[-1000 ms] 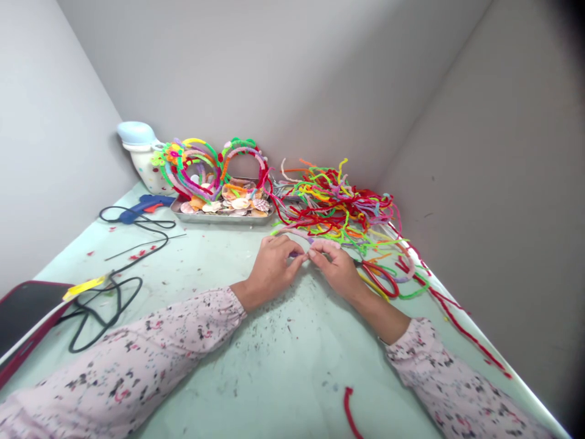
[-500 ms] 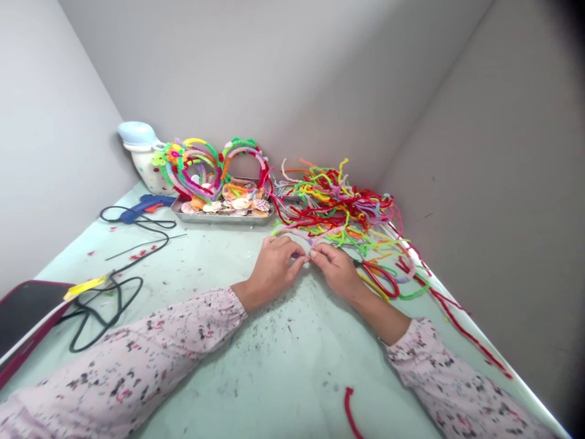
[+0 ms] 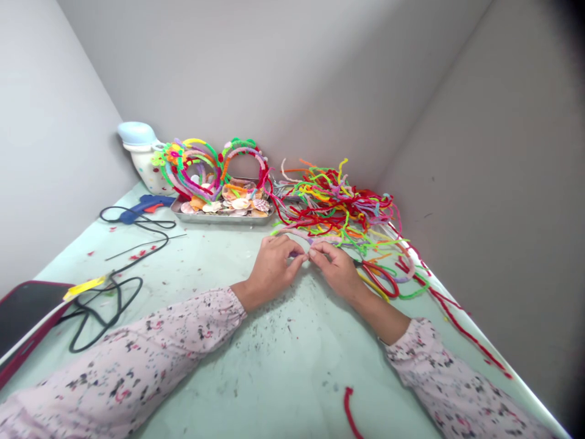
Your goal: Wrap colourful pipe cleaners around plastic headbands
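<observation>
My left hand (image 3: 274,266) and my right hand (image 3: 335,268) meet at the middle of the table. Thumb and forefinger of each are pinched together, the tips almost touching. Between them is a lavender pipe cleaner (image 3: 311,241), mostly covered by the fingers. A pink pipe cleaner (image 3: 295,231) curves just behind my left hand; I cannot tell whether it joins the lavender one. Red-handled scissors (image 3: 382,277) lie beside my right wrist, their blades partly hidden.
Behind my hands spreads a tangled heap of colourful pipe cleaners (image 3: 338,198). A metal tray (image 3: 219,219) carries seashells and decorated headbands (image 3: 247,146). At left are a blue glue gun (image 3: 137,210), a black cord (image 3: 119,299), a spotted bottle (image 3: 144,160) and a dark red-edged device (image 3: 31,305).
My hands keep the same pinch in nearly the same place. Above my right hand, the pink strand end seen earlier has dropped slightly.
</observation>
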`<state>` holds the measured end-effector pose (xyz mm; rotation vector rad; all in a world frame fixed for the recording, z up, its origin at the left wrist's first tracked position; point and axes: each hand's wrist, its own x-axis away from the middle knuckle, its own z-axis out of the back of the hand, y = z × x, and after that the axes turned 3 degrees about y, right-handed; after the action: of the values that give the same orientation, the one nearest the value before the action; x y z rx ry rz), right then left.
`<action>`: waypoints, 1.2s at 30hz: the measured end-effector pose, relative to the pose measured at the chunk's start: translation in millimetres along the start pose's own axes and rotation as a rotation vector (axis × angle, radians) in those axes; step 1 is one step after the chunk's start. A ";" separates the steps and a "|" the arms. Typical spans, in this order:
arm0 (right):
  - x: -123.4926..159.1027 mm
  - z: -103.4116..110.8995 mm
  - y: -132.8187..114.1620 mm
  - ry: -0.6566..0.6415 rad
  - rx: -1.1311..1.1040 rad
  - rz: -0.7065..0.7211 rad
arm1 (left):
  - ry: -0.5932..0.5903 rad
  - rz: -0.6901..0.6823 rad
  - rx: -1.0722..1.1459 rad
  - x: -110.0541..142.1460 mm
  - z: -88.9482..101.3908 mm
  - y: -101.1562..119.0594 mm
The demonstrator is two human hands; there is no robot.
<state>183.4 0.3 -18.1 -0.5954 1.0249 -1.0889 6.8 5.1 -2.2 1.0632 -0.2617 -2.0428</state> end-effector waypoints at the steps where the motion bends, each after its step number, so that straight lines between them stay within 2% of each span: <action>1: 0.0 0.0 0.0 0.005 -0.004 0.010 | 0.000 0.002 0.002 0.0 0.0 -0.1; 7: -0.1 0.2 -1.4 -0.003 -0.018 0.035 | 0.000 0.004 0.000 0.3 -0.5 -0.8; 24: 1.4 0.7 -3.7 -0.042 0.024 -0.046 | -0.018 -0.007 -0.019 0.2 -0.6 0.0; 36: 1.0 0.1 -3.0 -0.017 0.036 -0.041 | -0.015 -0.007 -0.016 0.0 -0.2 -0.3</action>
<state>182.3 -1.7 -16.0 -0.5978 0.9798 -1.1340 6.8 5.3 -2.5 1.0404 -0.2497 -2.0565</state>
